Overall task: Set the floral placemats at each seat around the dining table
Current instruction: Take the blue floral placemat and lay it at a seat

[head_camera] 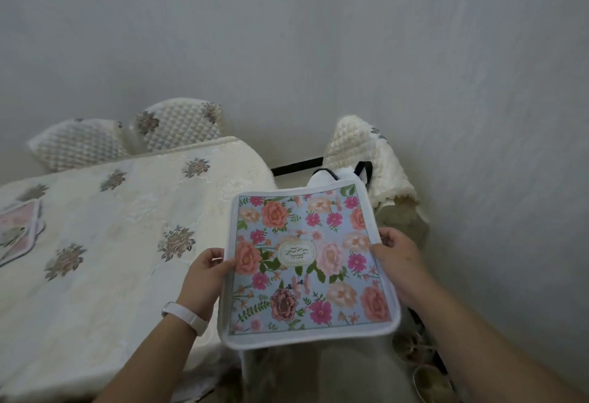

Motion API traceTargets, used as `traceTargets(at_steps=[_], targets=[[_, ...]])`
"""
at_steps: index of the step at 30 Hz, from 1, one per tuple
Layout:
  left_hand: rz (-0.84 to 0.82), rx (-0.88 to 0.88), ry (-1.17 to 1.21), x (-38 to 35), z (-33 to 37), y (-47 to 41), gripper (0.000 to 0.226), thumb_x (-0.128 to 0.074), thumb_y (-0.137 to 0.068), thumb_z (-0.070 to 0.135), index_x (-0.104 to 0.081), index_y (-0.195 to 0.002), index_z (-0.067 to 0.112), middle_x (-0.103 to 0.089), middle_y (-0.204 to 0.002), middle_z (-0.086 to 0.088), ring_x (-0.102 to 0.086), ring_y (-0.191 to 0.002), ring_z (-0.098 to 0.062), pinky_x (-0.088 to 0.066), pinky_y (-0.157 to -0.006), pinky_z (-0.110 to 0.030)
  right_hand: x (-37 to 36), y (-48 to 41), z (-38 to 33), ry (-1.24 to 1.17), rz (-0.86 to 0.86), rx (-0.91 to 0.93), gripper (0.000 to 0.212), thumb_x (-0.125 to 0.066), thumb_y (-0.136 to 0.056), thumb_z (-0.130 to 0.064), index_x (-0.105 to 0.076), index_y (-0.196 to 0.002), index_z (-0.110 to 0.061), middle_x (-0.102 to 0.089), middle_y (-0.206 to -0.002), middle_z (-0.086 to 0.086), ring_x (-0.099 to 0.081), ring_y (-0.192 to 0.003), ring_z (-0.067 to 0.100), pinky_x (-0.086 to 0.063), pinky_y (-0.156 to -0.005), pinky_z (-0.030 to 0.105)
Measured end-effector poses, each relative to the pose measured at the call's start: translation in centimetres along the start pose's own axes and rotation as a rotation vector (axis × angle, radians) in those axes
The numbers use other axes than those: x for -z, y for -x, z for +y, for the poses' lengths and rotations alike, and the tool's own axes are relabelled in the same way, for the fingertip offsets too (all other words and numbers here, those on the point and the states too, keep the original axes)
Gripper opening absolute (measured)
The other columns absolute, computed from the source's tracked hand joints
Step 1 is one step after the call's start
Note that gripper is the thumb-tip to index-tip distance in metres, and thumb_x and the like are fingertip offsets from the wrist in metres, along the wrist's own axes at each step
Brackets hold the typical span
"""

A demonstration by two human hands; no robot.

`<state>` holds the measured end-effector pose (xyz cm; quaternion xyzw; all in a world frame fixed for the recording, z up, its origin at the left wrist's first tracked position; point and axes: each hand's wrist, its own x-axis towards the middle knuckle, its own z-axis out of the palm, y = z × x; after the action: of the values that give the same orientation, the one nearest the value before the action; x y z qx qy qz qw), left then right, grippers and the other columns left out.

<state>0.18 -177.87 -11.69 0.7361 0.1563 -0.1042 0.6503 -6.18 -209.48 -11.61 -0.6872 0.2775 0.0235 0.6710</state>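
Observation:
I hold a floral placemat [306, 262], light blue with pink and orange flowers and a white border, in the air just off the right end of the dining table [105, 243]. My left hand [207, 275] pinches its left edge. My right hand [395, 253] pinches its right edge. The table wears a cream cloth with embroidered flowers. Another placemat [17, 230] lies on the table at the far left, partly out of frame.
Two quilted chair backs [127, 135] stand behind the table against the grey wall. A third covered chair [376, 160] stands to the right, with a white bag [338, 176] with dark handles just behind the held mat. Slippers [424, 367] lie on the floor at lower right.

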Motion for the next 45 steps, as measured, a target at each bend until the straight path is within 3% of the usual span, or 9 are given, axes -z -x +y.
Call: traceTargets(at_steps=[4,9,15,19,25,29,34,38,45], targets=[[0.114,0.004,0.055,-1.3,0.3,0.7,0.007,-0.063,-0.089,0.01,-0.057,-0.091,0.008,-0.07,-0.082,-0.017,-0.07,-0.065,-0.029,-0.054,-0.054,-0.035,0.5,-3.8,-1.3,0.05,-0.085,0.018,0.015,-0.061,-0.094,-0.013,-0.063,-0.108,-0.018,-0.076,-0.093,0.006,-0.076,-0.074,0.026,-0.063,-0.072,0.05],[0.247,0.036,0.115,-0.8,0.1,0.6,0.007,-0.063,-0.089,0.01,-0.056,-0.089,0.009,-0.072,-0.084,-0.019,-0.071,-0.07,-0.034,-0.055,-0.06,-0.039,-1.6,-7.4,-3.1,0.141,-0.214,0.041,0.013,-0.058,-0.095,-0.012,-0.064,-0.105,-0.018,-0.076,-0.09,0.005,-0.076,-0.072,0.023,-0.063,-0.07,0.046],[0.358,0.062,0.164,0.4,-0.7,-1.4,0.008,-0.062,-0.09,0.01,-0.055,-0.09,0.009,-0.071,-0.082,-0.016,-0.07,-0.067,-0.03,-0.054,-0.055,-0.035,-5.6,-11.4,-5.4,0.251,-0.3,0.108,0.012,-0.056,-0.096,-0.014,-0.062,-0.103,-0.02,-0.074,-0.089,0.001,-0.075,-0.068,0.017,-0.062,-0.063,0.036],[0.399,0.072,0.202,1.7,-1.2,-4.6,0.008,-0.063,-0.09,0.01,-0.055,-0.092,0.009,-0.071,-0.086,-0.019,-0.069,-0.071,-0.034,-0.055,-0.059,-0.038,-8.3,-13.9,-6.5,0.286,-0.343,0.102,0.01,-0.056,-0.096,-0.013,-0.061,-0.103,-0.018,-0.073,-0.091,0.003,-0.074,-0.072,0.019,-0.062,-0.067,0.04],[0.415,0.113,0.224,4.5,-1.9,-11.5,0.006,-0.064,-0.089,0.009,-0.058,-0.091,0.01,-0.071,-0.089,-0.022,-0.069,-0.073,-0.035,-0.057,-0.07,-0.047,-13.4,-18.1,-7.1,0.325,-0.366,0.044,0.009,-0.053,-0.098,-0.01,-0.06,-0.103,-0.013,-0.072,-0.089,0.004,-0.072,-0.058,0.01,-0.054,-0.046,0.021],[0.419,0.145,0.224,6.5,-1.9,-16.4,0.006,-0.066,-0.087,0.01,-0.061,-0.087,0.011,-0.073,-0.088,-0.019,-0.07,-0.079,-0.04,-0.057,-0.077,-0.055,-17.1,-20.9,-8.1,0.41,-0.359,0.04,0.01,-0.055,-0.097,-0.012,-0.063,-0.103,-0.015,-0.073,-0.096,0.004,-0.074,-0.073,0.015,-0.061,-0.064,0.033],[0.374,0.149,0.197,8.9,-0.7,-21.2,0.008,-0.068,-0.086,0.012,-0.061,-0.09,0.009,-0.073,-0.088,-0.019,-0.07,-0.078,-0.038,-0.057,-0.078,-0.054,-20.8,-23.2,-9.7,0.413,-0.36,0.04,0.009,-0.059,-0.095,-0.011,-0.061,-0.096,-0.019,-0.072,-0.092,0.002,-0.073,-0.075,0.015,-0.056,-0.06,0.029],[0.362,0.18,0.175,11.0,0.0,-24.1,0.032,-0.072,-0.073,0.026,-0.06,-0.097,0.009,-0.071,-0.094,-0.02,-0.07,-0.082,-0.039,-0.056,-0.079,-0.057,-23.4,-24.9,-10.0,0.442,-0.381,0.017,0.006,-0.061,-0.094,-0.012,-0.062,-0.098,-0.016,-0.074,-0.091,0.004,-0.074,-0.079,0.021,-0.061,-0.07,0.038],[0.413,0.201,0.125,13.2,-0.2,-28.7,0.011,-0.067,-0.085,0.015,-0.058,-0.09,0.013,-0.069,-0.092,-0.019,-0.069,-0.073,-0.033,-0.058,-0.074,-0.048,-27.7,-29.2,-8.6,0.473,-0.397,-0.055,0.009,-0.058,-0.094,-0.011,-0.062,-0.101,-0.015,-0.073,-0.099,0.009,-0.073,-0.087,0.029,-0.059,-0.082,0.054]])
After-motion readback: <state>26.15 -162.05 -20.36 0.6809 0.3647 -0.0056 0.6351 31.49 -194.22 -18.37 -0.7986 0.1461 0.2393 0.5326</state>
